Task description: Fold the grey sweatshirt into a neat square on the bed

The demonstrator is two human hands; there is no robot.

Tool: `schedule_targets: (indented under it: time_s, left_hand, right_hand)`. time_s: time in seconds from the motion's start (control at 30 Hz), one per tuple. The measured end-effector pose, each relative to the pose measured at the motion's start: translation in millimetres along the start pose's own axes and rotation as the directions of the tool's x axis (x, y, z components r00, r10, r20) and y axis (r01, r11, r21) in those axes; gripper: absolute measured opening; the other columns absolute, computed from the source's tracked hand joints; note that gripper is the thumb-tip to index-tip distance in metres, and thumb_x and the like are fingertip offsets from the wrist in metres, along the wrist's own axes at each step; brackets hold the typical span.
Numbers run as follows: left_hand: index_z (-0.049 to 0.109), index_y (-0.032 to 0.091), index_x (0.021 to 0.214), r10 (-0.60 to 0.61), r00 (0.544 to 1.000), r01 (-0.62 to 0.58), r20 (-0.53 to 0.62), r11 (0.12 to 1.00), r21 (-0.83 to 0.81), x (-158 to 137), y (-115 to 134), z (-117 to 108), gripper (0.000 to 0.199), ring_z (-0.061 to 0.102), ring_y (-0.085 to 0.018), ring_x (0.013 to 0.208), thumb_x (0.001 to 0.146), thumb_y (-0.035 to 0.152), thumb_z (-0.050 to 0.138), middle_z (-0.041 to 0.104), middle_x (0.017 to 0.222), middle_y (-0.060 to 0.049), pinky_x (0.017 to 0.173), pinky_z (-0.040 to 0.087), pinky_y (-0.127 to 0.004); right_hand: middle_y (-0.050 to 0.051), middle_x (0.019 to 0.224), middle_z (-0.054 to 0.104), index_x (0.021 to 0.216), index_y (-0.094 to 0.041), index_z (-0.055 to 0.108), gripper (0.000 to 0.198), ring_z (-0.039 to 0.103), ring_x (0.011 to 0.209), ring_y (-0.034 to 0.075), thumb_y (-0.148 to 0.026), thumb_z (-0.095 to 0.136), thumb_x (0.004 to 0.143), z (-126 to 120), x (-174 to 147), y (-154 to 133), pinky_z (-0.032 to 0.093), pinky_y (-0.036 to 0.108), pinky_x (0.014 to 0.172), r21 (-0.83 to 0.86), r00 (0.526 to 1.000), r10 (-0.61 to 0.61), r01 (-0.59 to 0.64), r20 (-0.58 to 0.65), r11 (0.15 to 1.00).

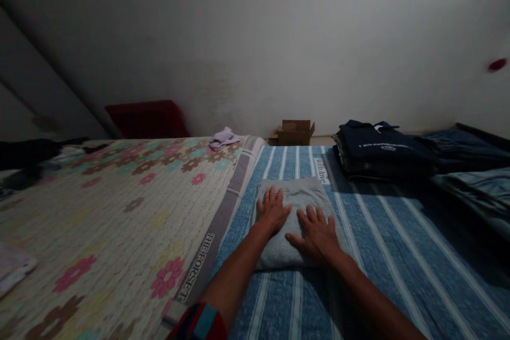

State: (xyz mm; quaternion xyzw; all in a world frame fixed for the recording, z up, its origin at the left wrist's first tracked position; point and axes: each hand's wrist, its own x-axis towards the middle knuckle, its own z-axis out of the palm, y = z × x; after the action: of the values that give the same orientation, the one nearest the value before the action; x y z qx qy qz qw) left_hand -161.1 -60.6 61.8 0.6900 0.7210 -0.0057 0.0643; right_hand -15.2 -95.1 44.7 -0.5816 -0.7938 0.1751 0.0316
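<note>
A folded grey garment with a ribbed waistband, like sweatpants (295, 255), lies flat on a blue striped bedsheet (274, 313). My left hand (273, 211) rests on its upper left part, palm down and fingers spread. On the right half of the garment, my right hand (315, 232) presses flat with its fingers apart. Neither hand grips the cloth. The waistband edge points away from me, just beyond my fingertips.
Folded dark clothes (382, 149) are stacked at the right, beside folded jeans (466, 149). A floral bedspread (119, 212) covers the left side, with a small lilac cloth (223, 138) on it. Behind stand an open cardboard box (295, 135) and a red object (147, 119) by the wall.
</note>
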Motion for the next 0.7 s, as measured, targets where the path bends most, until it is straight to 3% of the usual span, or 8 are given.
schedule_targets:
  time_s: [0.13,0.3,0.43,0.7]
  left_hand:
    - [0.03,0.017,0.144,0.072,0.995,-0.072,-0.064,0.997,0.012,-38.9,5.2,-11.5,0.053,0.009,-0.022,0.143,0.095,0.037,0.026,0.015,0.155,-0.01,0.114,0.011,-0.047]
    - [0.036,0.016,0.141,0.08,0.997,-0.08,-0.022,0.997,-0.009,-84.5,5.1,5.8,0.05,0.017,-0.02,0.142,0.096,0.033,0.021,0.026,0.152,-0.008,0.115,0.016,-0.045]
    - [0.031,0.014,0.144,0.024,1.0,-0.024,-0.001,0.999,-0.027,-91.8,1.9,17.9,0.054,0.015,-0.021,0.142,0.097,0.037,0.019,0.024,0.153,-0.008,0.114,0.017,-0.046]
    - [0.027,0.014,0.146,0.035,0.999,-0.035,-0.035,0.999,0.0,-87.3,-0.3,26.7,0.056,0.015,-0.022,0.142,0.097,0.04,0.019,0.021,0.153,-0.008,0.114,0.017,-0.047]
  right_hand:
    - [0.014,0.154,0.018,0.145,-0.021,0.03,0.082,0.009,0.14,0.039,-0.072,0.034,0.08,1.1,0.5,0.9,0.008,0.063,0.104,0.017,0.999,-0.011,0.012,-0.032,1.0]
    - [0.014,0.154,0.018,0.145,-0.021,0.03,0.079,0.01,0.14,0.039,-0.069,0.035,0.082,2.3,0.3,1.1,0.01,0.063,0.104,0.016,0.999,-0.008,0.009,-0.037,1.0]
    - [0.014,0.154,0.017,0.146,-0.02,0.028,0.08,0.008,0.14,0.039,-0.068,0.035,0.082,2.9,0.0,2.0,0.01,0.063,0.104,0.007,1.0,-0.017,0.017,-0.018,1.0]
    - [0.012,0.155,0.017,0.145,-0.022,0.029,0.073,0.008,0.14,0.038,-0.065,0.032,0.086,3.9,-1.1,2.7,0.01,0.061,0.105,0.01,0.999,-0.008,0.008,-0.042,1.0]
